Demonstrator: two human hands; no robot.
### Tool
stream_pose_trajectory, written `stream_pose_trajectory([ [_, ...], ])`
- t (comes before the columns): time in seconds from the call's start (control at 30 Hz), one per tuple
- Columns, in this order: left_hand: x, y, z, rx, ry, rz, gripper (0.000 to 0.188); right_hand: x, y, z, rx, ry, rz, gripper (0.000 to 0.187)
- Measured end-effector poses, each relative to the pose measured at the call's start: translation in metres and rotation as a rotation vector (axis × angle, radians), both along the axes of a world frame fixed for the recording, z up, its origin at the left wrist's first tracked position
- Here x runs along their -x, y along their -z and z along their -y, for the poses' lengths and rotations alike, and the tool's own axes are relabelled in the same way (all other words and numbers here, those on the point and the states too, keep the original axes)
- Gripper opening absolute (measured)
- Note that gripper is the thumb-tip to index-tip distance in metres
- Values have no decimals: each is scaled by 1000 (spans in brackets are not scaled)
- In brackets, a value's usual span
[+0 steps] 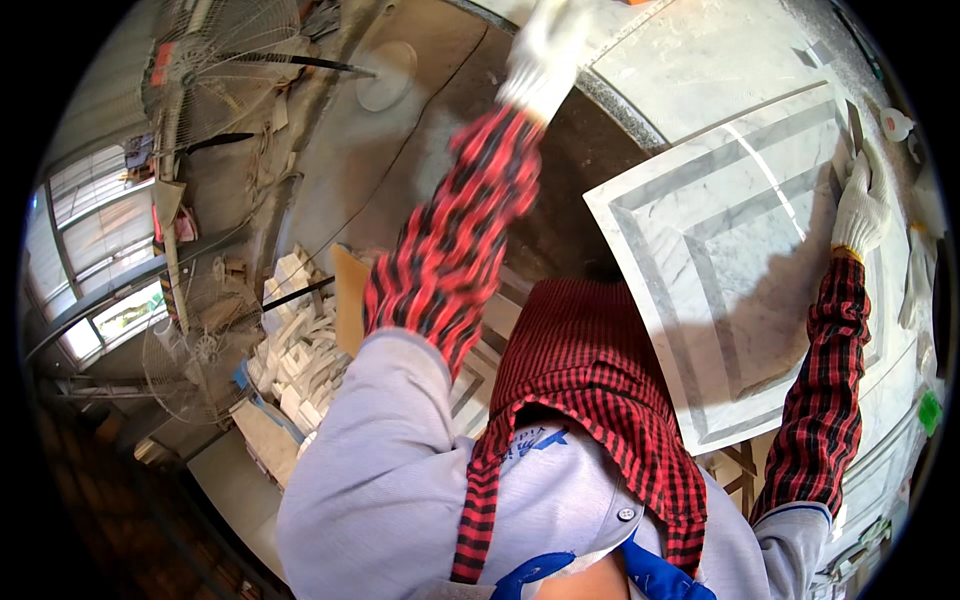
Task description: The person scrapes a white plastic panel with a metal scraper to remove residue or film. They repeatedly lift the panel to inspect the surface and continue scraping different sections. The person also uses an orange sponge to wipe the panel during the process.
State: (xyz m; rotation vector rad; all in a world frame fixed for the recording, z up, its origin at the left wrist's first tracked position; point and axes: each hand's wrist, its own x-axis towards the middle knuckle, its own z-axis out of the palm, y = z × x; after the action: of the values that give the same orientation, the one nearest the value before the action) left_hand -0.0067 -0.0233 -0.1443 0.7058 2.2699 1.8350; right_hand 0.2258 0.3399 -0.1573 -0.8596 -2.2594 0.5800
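Note:
My left hand [545, 55], in a white knit glove, is stretched far forward over the edge of a pale stone slab [680, 65]. Motion smears its fingers, so I cannot make out a grip. At the right, my right hand [862, 208], gloved the same way, is closed on a flat dark blade like a scraper's [854, 128]; its handle is hidden. This hand is by the right part of a white marble panel [655, 290] with grey inlaid bands. A bright narrow strip crosses the panel, and a shadow covers its middle.
A white bottle [895, 124] stands beyond my right hand, and a green item [929, 412] lies at the right rim. Two wire-cage fans [190, 72] are on the left, near a heap of cut stone pieces [305, 350]. A pale disc [386, 76] lies farther ahead.

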Motion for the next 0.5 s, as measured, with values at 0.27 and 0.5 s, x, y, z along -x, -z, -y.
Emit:
stream_pose_trajectory([
  [0.27, -182, -14, 72, -715, -104, 1437, 71, 2, 0, -8, 96, -66, 14, 31],
  [0.5, -171, -9, 89, -785, 5, 1461, 74, -3, -8, -17, 401, -51, -21, 37],
])
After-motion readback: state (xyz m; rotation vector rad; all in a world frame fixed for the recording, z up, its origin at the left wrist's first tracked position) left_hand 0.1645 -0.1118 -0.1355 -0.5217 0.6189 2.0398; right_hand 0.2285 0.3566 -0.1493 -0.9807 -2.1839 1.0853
